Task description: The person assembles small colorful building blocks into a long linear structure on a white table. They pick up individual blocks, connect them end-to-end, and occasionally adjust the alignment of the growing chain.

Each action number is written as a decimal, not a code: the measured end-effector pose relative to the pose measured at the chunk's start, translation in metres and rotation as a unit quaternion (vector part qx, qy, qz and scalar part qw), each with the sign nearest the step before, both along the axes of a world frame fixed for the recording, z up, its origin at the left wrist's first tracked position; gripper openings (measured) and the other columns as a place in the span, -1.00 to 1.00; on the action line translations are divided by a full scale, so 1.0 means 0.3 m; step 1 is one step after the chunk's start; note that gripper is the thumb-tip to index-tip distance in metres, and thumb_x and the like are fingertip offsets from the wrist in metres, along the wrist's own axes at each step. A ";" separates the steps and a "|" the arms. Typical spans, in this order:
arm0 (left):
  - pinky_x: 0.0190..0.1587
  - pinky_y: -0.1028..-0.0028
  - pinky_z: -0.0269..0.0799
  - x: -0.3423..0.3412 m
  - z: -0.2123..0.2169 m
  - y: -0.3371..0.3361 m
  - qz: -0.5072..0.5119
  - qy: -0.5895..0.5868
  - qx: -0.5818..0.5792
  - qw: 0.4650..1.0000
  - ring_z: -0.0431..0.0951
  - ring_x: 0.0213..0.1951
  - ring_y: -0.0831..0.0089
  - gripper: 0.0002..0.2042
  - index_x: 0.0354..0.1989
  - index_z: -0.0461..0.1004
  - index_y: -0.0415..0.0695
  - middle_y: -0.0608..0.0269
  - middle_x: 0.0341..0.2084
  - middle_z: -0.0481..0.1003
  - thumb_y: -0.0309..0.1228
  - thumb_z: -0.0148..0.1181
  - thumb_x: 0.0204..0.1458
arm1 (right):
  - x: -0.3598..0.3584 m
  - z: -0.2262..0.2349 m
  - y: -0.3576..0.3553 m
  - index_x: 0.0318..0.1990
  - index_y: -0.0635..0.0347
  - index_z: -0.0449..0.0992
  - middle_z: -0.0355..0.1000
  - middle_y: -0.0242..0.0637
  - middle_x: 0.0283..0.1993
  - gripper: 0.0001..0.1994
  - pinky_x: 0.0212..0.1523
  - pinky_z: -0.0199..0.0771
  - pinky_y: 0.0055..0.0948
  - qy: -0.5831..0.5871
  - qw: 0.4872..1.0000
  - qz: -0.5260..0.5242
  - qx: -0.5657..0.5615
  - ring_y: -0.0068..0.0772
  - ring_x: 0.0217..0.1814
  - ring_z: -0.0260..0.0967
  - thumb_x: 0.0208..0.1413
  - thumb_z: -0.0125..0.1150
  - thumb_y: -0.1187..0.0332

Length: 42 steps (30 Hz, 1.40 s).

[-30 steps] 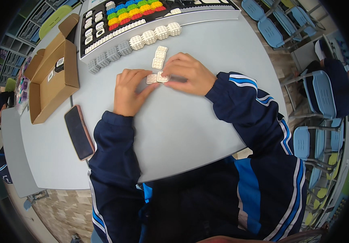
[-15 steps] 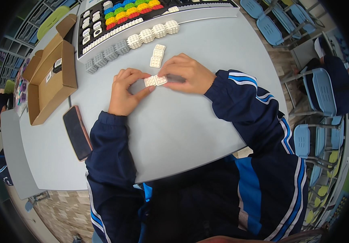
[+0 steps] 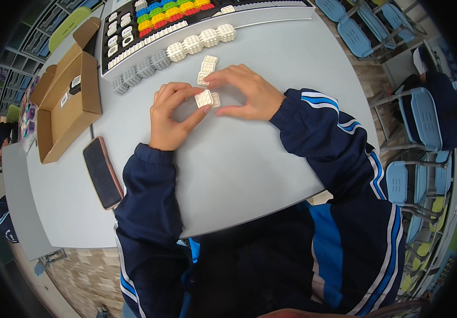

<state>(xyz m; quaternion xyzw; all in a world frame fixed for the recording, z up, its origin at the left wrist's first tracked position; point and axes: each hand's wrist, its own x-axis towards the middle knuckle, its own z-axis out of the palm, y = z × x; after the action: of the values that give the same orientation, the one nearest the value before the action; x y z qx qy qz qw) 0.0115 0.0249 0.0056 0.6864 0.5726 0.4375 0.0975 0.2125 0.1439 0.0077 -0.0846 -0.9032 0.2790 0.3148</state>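
Observation:
My left hand and my right hand meet over the grey table. Between their fingertips is a small white studded square tile, with a second tile joined at its right side. Both hands pinch this pair. Just beyond the fingers lies a short stack of white tiles on the table. Behind that runs a row of white and grey studded cubes.
A black tray holding coloured and white pieces stands at the far edge. An open cardboard box sits at the left, and a phone lies near my left forearm. Blue chairs stand to the right, where another person sits.
Both hands have stayed together over the tiles. The pinched pair has turned a little, so the left tile's studded face now shows more.

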 end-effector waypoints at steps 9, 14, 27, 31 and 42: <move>-0.01 0.39 0.27 0.023 0.022 0.006 -0.007 0.078 -0.003 0.997 0.43 -0.13 0.31 -0.67 -0.16 0.62 -0.08 0.28 -0.20 0.51 -0.42 0.47 -0.17 | 0.004 -0.016 0.096 0.03 0.18 0.51 0.47 -0.20 0.01 -0.69 0.19 0.34 -0.24 0.086 0.992 -0.086 -0.031 -0.14 0.19 0.32 0.10 0.25 0.47; -0.02 0.40 0.26 0.024 0.021 0.012 -0.008 0.098 -0.003 0.995 0.44 -0.12 0.32 -0.68 -0.17 0.62 -0.07 0.28 -0.18 0.52 -0.40 0.47 -0.17 | -0.045 -0.045 0.141 0.10 0.07 0.51 0.40 -0.27 0.19 -0.61 0.30 0.20 -0.19 0.040 0.996 -0.021 0.083 -0.13 0.30 0.22 0.08 0.20 0.53; 0.01 0.37 0.21 0.028 0.017 0.018 -0.040 0.100 -0.009 0.994 0.44 -0.08 0.32 -0.60 -0.06 0.57 -0.05 0.31 -0.10 0.54 -0.31 0.44 -0.12 | -0.076 -0.078 0.147 -0.01 -0.06 0.59 0.46 -0.44 0.08 -0.74 0.23 0.19 -0.23 -0.005 0.988 0.000 0.153 -0.31 0.24 0.27 0.13 0.26 0.30; 0.03 0.37 0.22 0.032 0.022 0.016 -0.053 0.109 -0.023 0.992 0.46 -0.09 0.34 -0.61 -0.04 0.56 -0.04 0.33 -0.14 0.57 -0.35 0.43 -0.11 | -0.069 -0.075 0.153 -0.12 -0.01 0.61 0.47 -0.46 -0.10 -0.79 0.12 0.30 -0.29 0.002 0.992 -0.029 0.123 -0.32 0.07 0.33 0.08 0.30 0.27; -0.01 0.39 0.28 0.030 0.011 0.013 -0.047 0.092 -0.014 0.995 0.49 -0.15 0.33 -0.67 -0.09 0.59 -0.08 0.30 -0.23 0.58 -0.45 0.40 -0.09 | -0.056 -0.074 0.158 -0.20 0.06 0.60 0.46 -0.43 -0.17 -0.78 0.03 0.38 -0.31 0.024 0.997 -0.029 0.067 -0.27 -0.01 0.34 0.01 0.37 0.24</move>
<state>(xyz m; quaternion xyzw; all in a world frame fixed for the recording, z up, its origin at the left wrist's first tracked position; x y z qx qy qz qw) 0.0204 0.0288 0.0088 0.7486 0.5522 0.3594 0.0744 0.1958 0.1913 -0.0145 -0.0827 -0.9094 0.2104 0.3490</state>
